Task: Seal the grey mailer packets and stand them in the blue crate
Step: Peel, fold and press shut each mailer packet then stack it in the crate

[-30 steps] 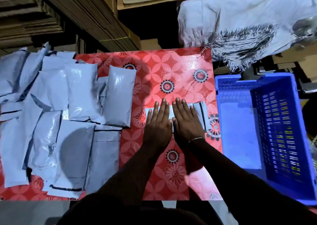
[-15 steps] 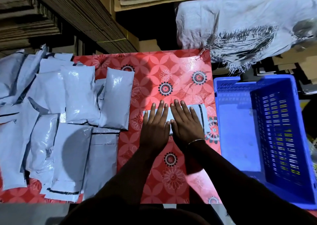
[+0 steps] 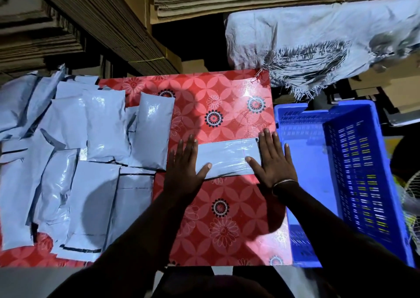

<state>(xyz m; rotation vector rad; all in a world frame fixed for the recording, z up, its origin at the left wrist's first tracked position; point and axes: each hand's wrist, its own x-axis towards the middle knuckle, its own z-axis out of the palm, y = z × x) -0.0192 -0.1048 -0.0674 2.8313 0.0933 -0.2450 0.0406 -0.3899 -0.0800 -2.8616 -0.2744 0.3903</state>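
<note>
A grey mailer packet [image 3: 226,156] was pressed flat on the surface [image 3: 218,93] under the spread left hand [image 3: 184,168] and right hand [image 3: 272,161].

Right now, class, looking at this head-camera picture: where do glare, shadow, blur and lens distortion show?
Head view: glare streaks the glossy red floral tablecloth near its far edge and the shiny grey plastic mailer packets; a round dark shadow falls on the near packets; the perforated wall of the blue plastic crate looks smeared; the person's body at the bottom is nearly black; the wide lens bends the stacked brown cardboard sheets.
</note>
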